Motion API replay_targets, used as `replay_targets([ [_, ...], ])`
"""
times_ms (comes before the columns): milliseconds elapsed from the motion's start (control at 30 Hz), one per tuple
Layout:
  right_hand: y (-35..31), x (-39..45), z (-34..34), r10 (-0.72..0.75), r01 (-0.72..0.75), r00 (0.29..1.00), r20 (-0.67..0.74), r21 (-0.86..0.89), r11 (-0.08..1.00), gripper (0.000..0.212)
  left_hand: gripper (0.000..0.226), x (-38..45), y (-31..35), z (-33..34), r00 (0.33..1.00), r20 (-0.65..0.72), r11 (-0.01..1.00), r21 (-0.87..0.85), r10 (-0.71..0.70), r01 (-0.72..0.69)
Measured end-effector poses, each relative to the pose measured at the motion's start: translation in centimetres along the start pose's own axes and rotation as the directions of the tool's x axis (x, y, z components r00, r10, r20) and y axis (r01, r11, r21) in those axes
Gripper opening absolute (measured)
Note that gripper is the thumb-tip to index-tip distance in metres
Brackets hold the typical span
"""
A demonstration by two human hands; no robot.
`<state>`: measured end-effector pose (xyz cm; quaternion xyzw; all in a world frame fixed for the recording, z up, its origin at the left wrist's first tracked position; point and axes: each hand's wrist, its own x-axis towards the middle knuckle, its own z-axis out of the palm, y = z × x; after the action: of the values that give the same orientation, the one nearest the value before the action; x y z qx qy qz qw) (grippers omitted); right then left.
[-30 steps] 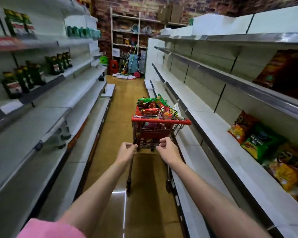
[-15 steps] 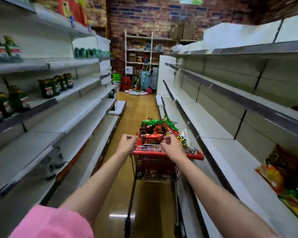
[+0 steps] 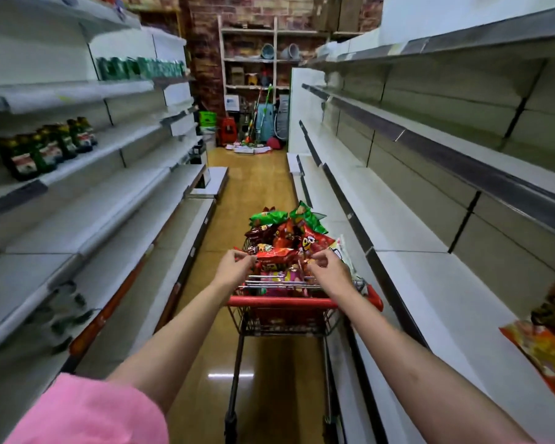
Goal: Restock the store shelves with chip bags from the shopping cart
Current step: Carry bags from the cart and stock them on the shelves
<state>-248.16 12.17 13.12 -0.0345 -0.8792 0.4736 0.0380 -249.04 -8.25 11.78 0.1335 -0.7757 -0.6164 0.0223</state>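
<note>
Red cart holds chip bags; hands above.

- right shelf is wide open beside the cart, only some chip bags at the near end
- aisle floor ahead is open up to the cleaning gear at the back wall

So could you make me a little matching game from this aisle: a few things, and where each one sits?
Things:
1. chip bags
2. dark green packets
3. mops
4. orange bag

Places:
A. far end of the aisle
B. right-hand shelf
C. red cart
D. left-hand shelf

Pairs: 1-C, 2-D, 3-A, 4-B
</note>
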Motion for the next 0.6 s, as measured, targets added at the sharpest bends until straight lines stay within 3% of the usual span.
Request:
replay_targets([
  [367, 2.2, 12.6, 3.4, 0.043, -0.041, 0.999, 0.031, -0.081, 0.996, 0.016, 0.015, 14.4, -1.8, 4.5, 0.994, 0.107, 0.997, 0.074, -0.010, 0.002],
  [600, 4.3, 21.6, 8.7, 0.175, -0.157, 0.979, 0.104, -0.164, 0.974, 0.015, 0.049, 23.3, -4.7, 5.7, 0.973, 0.223, 0.898, 0.437, -0.054, -0.051],
])
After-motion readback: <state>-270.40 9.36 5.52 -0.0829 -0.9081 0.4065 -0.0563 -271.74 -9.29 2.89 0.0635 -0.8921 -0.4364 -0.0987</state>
